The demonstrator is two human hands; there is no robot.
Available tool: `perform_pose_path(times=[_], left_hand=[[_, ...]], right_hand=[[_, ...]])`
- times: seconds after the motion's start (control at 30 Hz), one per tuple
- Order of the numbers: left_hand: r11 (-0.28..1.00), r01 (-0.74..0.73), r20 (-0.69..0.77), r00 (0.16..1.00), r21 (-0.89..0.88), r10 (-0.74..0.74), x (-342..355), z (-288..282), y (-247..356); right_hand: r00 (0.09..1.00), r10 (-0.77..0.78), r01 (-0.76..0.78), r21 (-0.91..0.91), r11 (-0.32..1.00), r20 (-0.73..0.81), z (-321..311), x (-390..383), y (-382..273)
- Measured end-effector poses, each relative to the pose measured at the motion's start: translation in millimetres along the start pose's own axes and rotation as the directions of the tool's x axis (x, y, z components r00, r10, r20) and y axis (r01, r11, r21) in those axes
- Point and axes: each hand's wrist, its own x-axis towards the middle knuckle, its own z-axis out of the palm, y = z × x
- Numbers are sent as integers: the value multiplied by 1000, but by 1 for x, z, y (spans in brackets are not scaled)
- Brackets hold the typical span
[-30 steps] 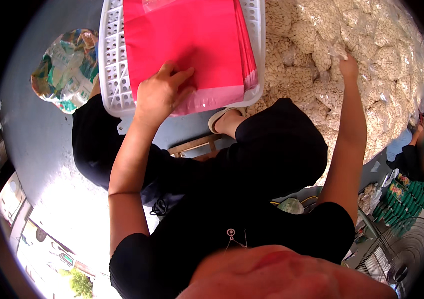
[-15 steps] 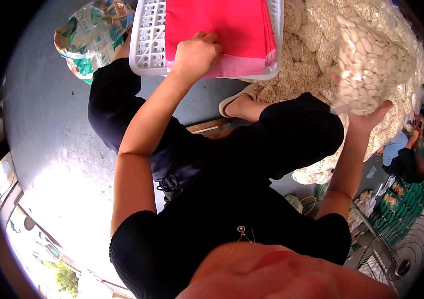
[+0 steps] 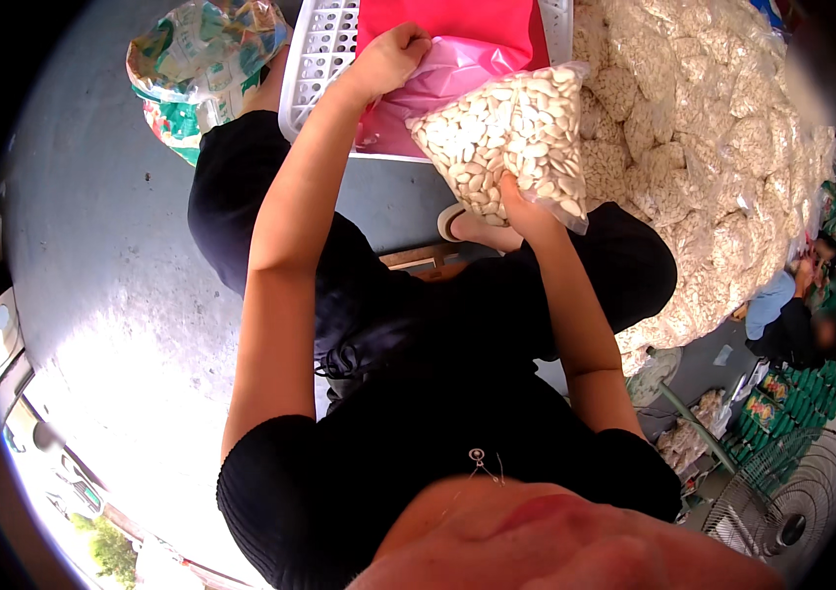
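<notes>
A clear plastic bag of pale seeds (image 3: 496, 128), which look like pumpkin seeds, is gripped low down by my right hand (image 3: 532, 208), thumb on its near side. The seed bag is tilted, its upper left part against a pink-and-red plastic bag (image 3: 452, 61). My left hand (image 3: 390, 63) pinches the edge of that pink-and-red bag, fingers curled closed. More red bags (image 3: 496, 18) lie under it in a white perforated basket (image 3: 297, 84). The seed bag hides the basket's near right part.
A large heap of filled clear seed bags (image 3: 693, 187) lies to the right. A printed plastic sack (image 3: 203, 64) sits at the far left. On the right are another person (image 3: 783, 320), green packages (image 3: 801, 403) and a standing fan (image 3: 789, 511).
My right hand has brought the seed bag leftward from over the heap to the basket. My left hand has lifted the edge of the top pink-and-red bag, and its wall now stands creased.
</notes>
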Motion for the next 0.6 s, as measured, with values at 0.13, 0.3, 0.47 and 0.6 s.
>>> perform_pose_path(times=[0.13,0.3,0.47,0.6], left_hand=[[964,-263,54,964,46,260,-1,2,32],[740,-491,-55,816,460,575,10,-13,95],[419,-583,96,654,696,750,-25,1,133],[283,-611,67,485,739,872,-60,18,100]], right_hand=[[817,-550,406,-503,763,-175,-9,6,-14],[649,-757,664,-432,610,-73,-24,33,-41],[875,-468,480,-329,813,119,-44,47,-78],[941,-302,262,234,936,153,-45,71,-36]])
